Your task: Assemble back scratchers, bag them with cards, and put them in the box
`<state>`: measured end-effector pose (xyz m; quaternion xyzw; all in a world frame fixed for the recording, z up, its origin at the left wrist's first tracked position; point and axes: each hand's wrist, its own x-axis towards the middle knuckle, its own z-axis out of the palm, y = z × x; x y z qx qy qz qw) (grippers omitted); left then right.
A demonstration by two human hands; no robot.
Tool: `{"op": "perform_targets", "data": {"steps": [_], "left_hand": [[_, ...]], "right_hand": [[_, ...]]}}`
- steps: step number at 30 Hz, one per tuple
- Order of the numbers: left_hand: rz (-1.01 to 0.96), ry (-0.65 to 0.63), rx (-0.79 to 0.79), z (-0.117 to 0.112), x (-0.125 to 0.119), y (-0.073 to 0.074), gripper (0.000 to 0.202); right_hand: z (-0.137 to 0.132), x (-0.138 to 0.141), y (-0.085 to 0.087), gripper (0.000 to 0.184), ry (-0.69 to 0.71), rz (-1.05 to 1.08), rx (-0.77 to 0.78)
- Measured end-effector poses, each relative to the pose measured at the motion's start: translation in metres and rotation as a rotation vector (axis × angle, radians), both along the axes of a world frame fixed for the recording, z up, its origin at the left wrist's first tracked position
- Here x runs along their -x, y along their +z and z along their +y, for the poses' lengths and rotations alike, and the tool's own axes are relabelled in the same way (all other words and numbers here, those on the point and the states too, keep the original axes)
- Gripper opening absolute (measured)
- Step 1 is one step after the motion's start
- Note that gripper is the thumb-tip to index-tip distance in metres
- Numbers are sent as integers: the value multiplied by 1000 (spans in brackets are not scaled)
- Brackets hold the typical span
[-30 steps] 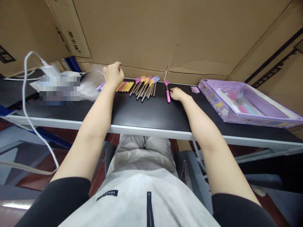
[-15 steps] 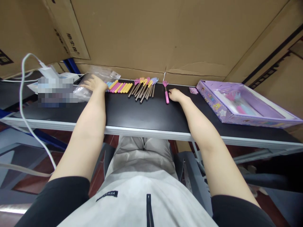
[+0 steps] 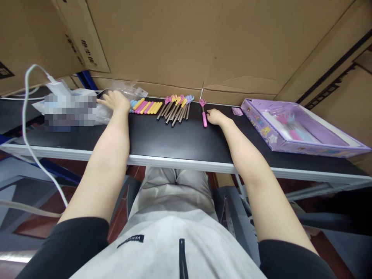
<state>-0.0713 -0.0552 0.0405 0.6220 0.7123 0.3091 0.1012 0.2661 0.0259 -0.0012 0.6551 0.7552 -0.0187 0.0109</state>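
Black sleeves (image 3: 66,248) flank a pale grey garment (image 3: 158,252) bearing a black lettered patch (image 3: 130,240).

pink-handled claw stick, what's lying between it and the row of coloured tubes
In the head view, a cluster of metal claw rods, tipped pink, yellow and blue, lies between the pink-handled claw stick and the coloured tubes.

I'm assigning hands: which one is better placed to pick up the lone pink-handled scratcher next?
Probably the right hand: it is close beside the pink-handled scratcher, while the left hand is at the clear plastic bag, past the colored handles.
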Motion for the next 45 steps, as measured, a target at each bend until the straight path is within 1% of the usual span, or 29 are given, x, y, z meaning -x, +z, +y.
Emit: {"op": "perform_targets", "data": {"steps": [3, 5, 7, 9, 10, 12, 14, 16, 19, 21, 24, 26, 28, 31, 33, 35, 38, 41, 43, 45], "left_hand": [[-27, 30, -86, -17, -14, 5, 69], [-43, 66, -167, -21, -18, 10, 70], [-39, 148, -285, -15, -19, 13, 65], [13, 194, -401, -2, -21, 14, 63], [56, 169, -438, 4, -23, 13, 65], [130, 68, -452, 16, -32, 10, 66], [189, -28, -430, 22, -45, 5, 65], [210, -117, -410, 23, -59, -1, 66], [164, -228, -416, 27, -75, -12, 67], [102, -268, -446, 33, -82, -21, 61], [33, -323, -475, 41, -89, -30, 54], [-15, -381, -459, 42, -93, -31, 49], [-85, -460, -420, 38, -97, -29, 45], [-235, -574, -325, 33, -100, -27, 50], [-308, -617, -272, 33, -102, -28, 52], [-327, -643, -268, 36, -103, -31, 50], [-298, -701, -345, 44, -103, -37, 49], [-206, -730, -487, 54, -97, -41, 52], [-106, -721, -585, 60, -91, -43, 54], [-7, -704, -642, 65, -84, -43, 60]], "right_hand": [[-3, 0, 1, 50, -6, 16, -2], [-7, 1, 4, 48, -17, 40, -20], [-12, 3, 7, 45, -36, 76, -92], [-16, 6, 11, 45, -40, 135, -217], [-17, 8, 13, 45, -27, 175, -284], [-19, 14, 15, 45, 35, 267, -382], [-20, 21, 15, 44, 132, 364, -424], [-22, 29, 13, 43, 246, 464, -433], [-28, 44, 9, 41, 403, 628, -409], [-31, 54, 6, 44, 484, 741, -361], [-34, 65, 2, 51, 563, 881, -255], [-34, 69, 0, 56, 590, 942, -197], [-32, 70, -2, 60, 590, 979, -174], [-27, 69, -4, 68, 555, 1003, -194], [-24, 67, -5, 72, 538, 1016, -232], [-21, 66, -5, 74, 522, 1038, -272], [-19, 64, -3, 68, 459, 1120, -265], [-22, 61, 3, 63, 403, 1238, -175], [-26, 58, 9, 65, 401, 1304, -111], [-32, 55, 16, 70, 407, 1360, -36]]}}
